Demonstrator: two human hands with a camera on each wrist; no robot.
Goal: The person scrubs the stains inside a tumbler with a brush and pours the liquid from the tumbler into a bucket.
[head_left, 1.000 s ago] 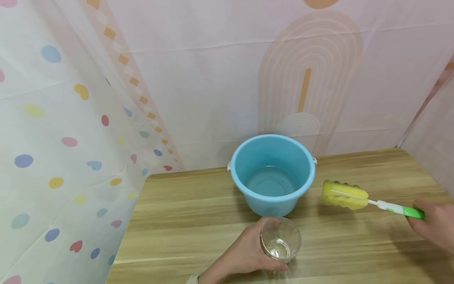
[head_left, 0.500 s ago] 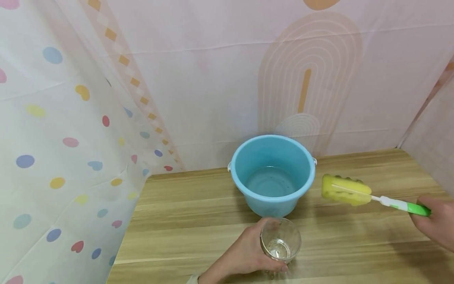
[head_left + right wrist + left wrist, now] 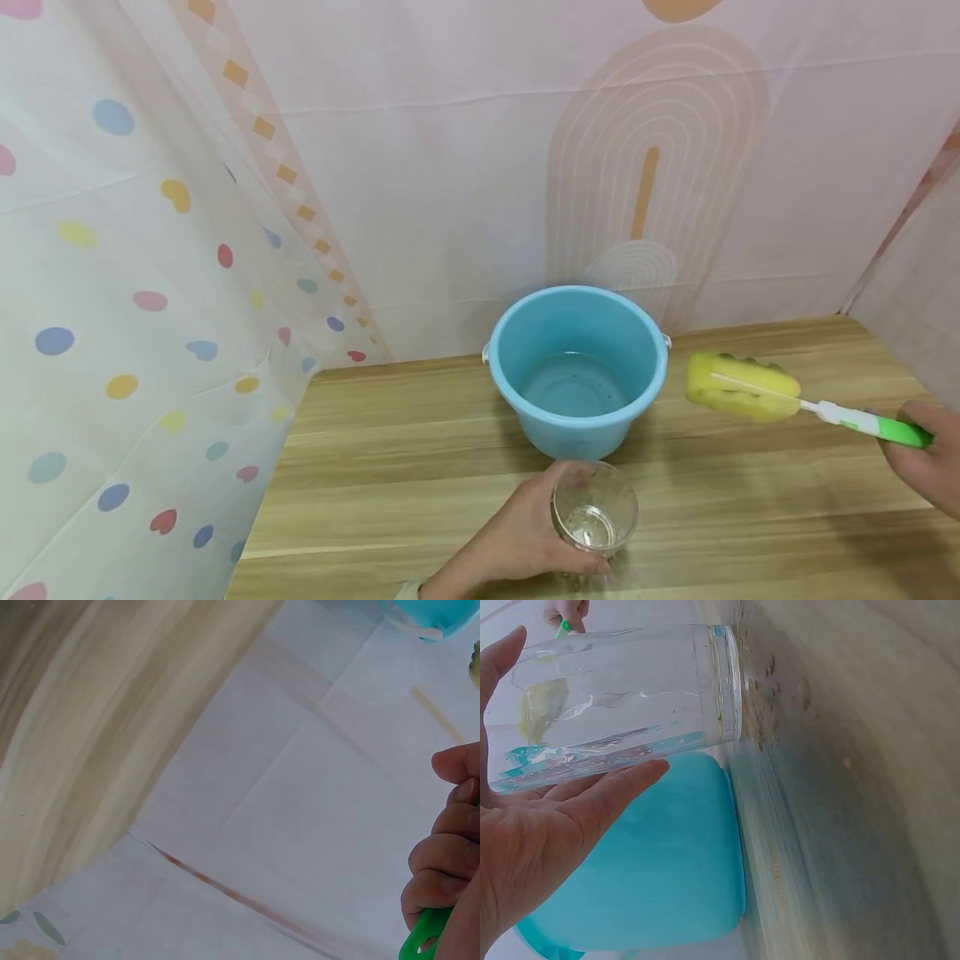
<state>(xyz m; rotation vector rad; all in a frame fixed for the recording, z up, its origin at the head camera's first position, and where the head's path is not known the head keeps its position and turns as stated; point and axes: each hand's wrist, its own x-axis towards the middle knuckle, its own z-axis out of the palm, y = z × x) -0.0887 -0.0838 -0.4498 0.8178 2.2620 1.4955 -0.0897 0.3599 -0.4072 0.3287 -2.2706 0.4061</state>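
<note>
My left hand grips a clear drinking glass from its left side, thumb at the near side. The glass stands upright on the wooden table, just in front of the light blue bucket. In the left wrist view the fingers lie along the wall of the glass, whose base is at the tabletop. On the right, my right hand holds a bottle brush by its green and white handle. Its yellow sponge head points left, raised above the table, right of the bucket. Curled fingers wrap the green handle in the right wrist view.
Shallow water with small dark specks covers the bucket's bottom. White handle lugs stick out at the bucket's sides. Wet drops lie on the table beside the glass. Patterned cloth hangs behind the table and along both sides.
My right hand has moved the bottle brush a little to the right and up, away from the table's near side. The left hand and the glass have stayed in place.
</note>
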